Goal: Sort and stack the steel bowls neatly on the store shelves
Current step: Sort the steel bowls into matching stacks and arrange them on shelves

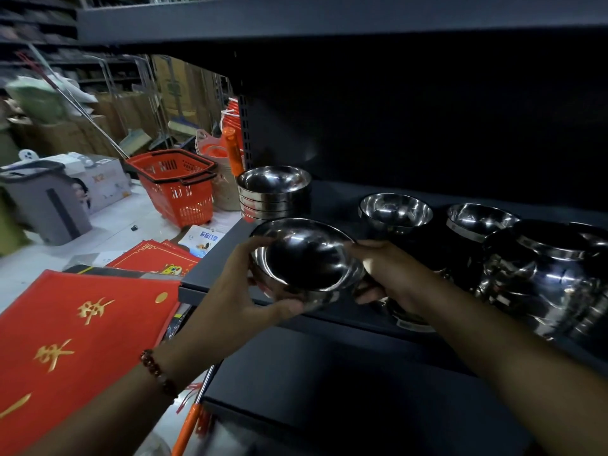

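— Shiny round steel bowl (pixel 306 261)? 
— Held tilted over the front edge of the dark metal shelf (pixel 210 258), gripped by left hand (pixel 250 287) and right hand (pixel 385 274) on opposite rims.
— Behind? 
— Stack of nested steel bowls (pixel 274 195); more bowls to the right.
— Left? 
— Red plastic shopping basket (pixel 177 185) on the floor.

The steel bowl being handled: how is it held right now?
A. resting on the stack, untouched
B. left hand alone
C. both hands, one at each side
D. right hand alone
C: the left hand and the right hand each grip a side of the steel bowl, tilted above the shelf edge.
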Tool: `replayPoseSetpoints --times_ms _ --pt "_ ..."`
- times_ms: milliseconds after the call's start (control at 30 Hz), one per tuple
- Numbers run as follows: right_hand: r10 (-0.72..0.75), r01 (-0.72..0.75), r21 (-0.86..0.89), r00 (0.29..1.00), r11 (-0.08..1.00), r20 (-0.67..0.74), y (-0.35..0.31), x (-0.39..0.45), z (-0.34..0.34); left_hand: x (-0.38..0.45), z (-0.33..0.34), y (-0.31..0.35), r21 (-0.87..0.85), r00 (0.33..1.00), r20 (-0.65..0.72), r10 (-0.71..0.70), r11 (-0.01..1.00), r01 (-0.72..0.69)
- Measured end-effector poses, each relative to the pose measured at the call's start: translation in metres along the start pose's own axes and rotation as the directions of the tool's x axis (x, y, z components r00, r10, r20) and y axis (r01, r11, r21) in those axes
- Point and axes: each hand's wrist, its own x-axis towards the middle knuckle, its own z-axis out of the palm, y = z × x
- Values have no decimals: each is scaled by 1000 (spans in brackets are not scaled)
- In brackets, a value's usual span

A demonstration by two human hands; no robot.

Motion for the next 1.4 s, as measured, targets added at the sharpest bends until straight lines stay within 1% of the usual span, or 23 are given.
replayPoseSetpoints --times_ms 33,133,200,233,300,367,433,467,500,533,633,700,833,933,1000,1067,1133,1233,1400 --pt "6 -6 9 1000 1000 15 -2 -1 1 2 0 -1 -44 999 -29 -26 999 25" --pt "-16 15 28 999 1000 46 -6 -3 3 6 -2 -4 -136 994 -102 -46 990 32" --pt "-102 102 -47 995 994 15 -6 -4 5 8 -4 -9 -197 988 -142 -67 980 38" --pt "-180 177 -139 984 974 -11 -5 -4 5 9 -5 -11 -206 984 -161 -80 978 45" --pt "-364 344 -342 931 874 7 -4 -10 8 10 -7 -14 -204 977 -182 -111 976 73" --pt "-495 476 -488 863 732 100 -4 -16 13 12 -8 -15 -219 974 -190 -127 972 84" --pt "-543 527 -607 820 594 181 -3 -18 19 14 -8 -13 -236 971 -202 -128 969 79" --pt "-556 534 -640 808 553 194 -1 -18 22 14 -9 -13 -243 970 -207 -126 967 74" --pt "-565 532 -650 804 543 186 0 -17 25 15 -10 -13 -247 970 -208 -123 966 69" --pt "-566 524 -636 808 566 162 2 -17 29 16 -10 -13 -248 971 -209 -119 966 65" --pt "-538 500 -484 840 718 70 3 -13 38 18 -8 -13 -260 969 -228 -94 965 33" --pt "-549 505 -410 836 759 13 4 -8 40 22 -6 -13 -286 964 -256 -72 958 -5" --pt "-625 568 -341 777 749 -79 -3 4 38 34 -4 -11 -294 954 -301 -1 951 -92" --pt "-655 603 -291 744 743 -132 -4 22 39 44 -4 -9 -227 928 -366 72 960 -164" --pt "-654 618 -220 735 755 -178 -4 34 41 51 -5 -12 -101 885 -445 134 975 -198" --pt "-658 631 -187 723 753 -208 -7 43 44 59 -4 -17 32 835 -523 169 983 -179" --pt "-670 651 -162 701 741 -244 -11 52 47 67 -1 -18 82 786 -593 173 985 -154" --pt "-659 654 -135 689 745 -302 -18 68 53 82 5 -20 58 741 -644 190 978 -200" --pt "-654 669 -103 665 736 -361 -26 95 63 112 8 -36 -50 715 -685 136 971 -233"
